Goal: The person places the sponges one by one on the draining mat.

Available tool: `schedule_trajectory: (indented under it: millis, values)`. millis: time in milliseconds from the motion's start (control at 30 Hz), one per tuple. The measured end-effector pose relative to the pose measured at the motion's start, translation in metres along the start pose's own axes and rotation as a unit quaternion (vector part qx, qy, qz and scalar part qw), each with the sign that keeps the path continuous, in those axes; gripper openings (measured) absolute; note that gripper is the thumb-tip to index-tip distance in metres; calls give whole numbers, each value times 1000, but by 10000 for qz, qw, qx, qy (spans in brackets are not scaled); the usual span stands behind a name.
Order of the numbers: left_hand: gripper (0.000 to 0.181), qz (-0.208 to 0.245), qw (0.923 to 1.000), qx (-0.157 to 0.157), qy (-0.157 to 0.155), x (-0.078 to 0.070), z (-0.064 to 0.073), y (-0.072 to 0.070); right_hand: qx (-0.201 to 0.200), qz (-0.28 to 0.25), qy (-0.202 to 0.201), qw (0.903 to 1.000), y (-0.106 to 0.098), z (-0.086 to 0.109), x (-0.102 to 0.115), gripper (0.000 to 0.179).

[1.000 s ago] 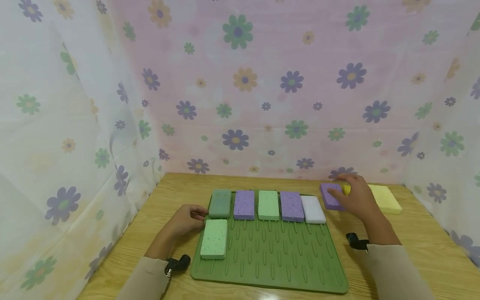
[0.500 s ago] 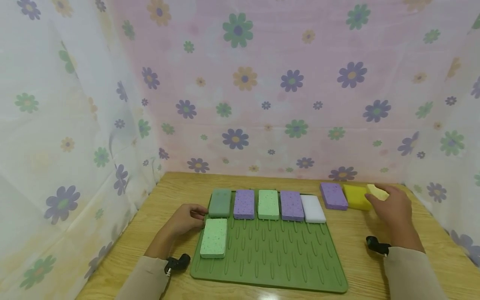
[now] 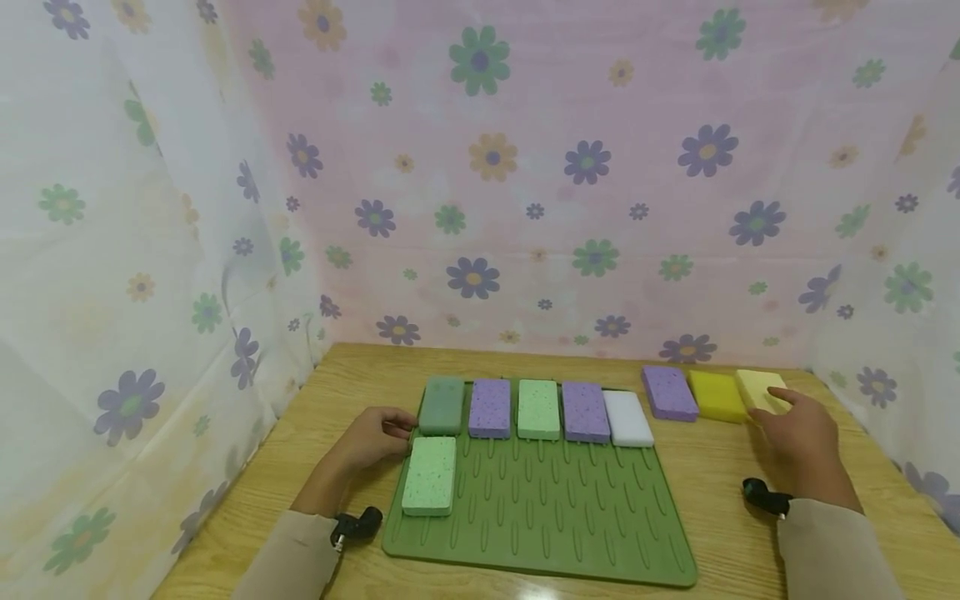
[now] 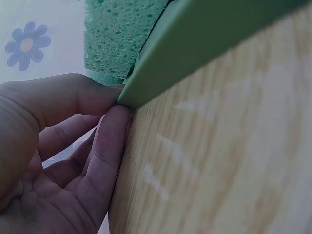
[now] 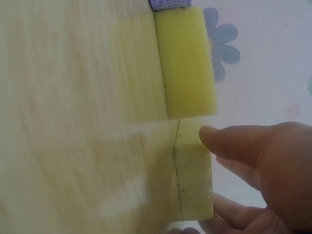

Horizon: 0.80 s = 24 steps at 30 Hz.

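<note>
My left hand (image 3: 377,437) is at the left edge of a green ribbed silicone mat (image 3: 555,517), whose rim (image 4: 146,78) lies between thumb and forefinger in the left wrist view. Just beside that hand, a speckled light green sponge (image 3: 430,475) lies on the mat. At the back right of the table, my right hand (image 3: 802,429) holds a pale yellow sponge (image 3: 761,390) across its width, the thumb (image 5: 229,141) at one end. Its other fingers are partly hidden behind the sponge. A bright yellow sponge (image 3: 716,396) lies immediately left of it, then a purple sponge (image 3: 669,392).
Along the mat's back edge runs a row: a dark green sponge (image 3: 442,404), a purple one (image 3: 490,407), a light green one (image 3: 537,408), another purple one (image 3: 585,411) and a white one (image 3: 628,418). A flowered curtain (image 3: 525,208) stands behind the wooden table (image 3: 720,542).
My right hand has moved right, from beside the purple sponge to the pale yellow one, and lowered slightly toward me. My left hand has stayed at the mat's edge.
</note>
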State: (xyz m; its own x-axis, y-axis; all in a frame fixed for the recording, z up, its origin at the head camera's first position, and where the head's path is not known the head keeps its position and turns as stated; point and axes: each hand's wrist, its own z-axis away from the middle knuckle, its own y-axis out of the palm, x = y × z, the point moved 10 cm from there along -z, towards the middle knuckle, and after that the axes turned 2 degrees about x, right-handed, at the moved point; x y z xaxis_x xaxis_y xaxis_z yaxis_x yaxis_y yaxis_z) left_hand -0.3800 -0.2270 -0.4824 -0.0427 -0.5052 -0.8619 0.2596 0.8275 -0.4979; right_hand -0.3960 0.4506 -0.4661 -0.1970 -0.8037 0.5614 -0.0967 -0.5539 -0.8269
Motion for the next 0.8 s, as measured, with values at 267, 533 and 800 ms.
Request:
schedule_trajectory:
  millis: [267,533,800]
  values:
    - [38,-53,10000,-23,32,1,-1,1,87,-63,262,9996,-1,3,-2,71]
    - [38,-83,10000,-45,-12,2,-2,1,-149,-155,558,9982,-8,5,-7,78]
    - [37,-81,9999,-76,-75,0,0,0,-683,-835,787,9910,-20,7,-12,101]
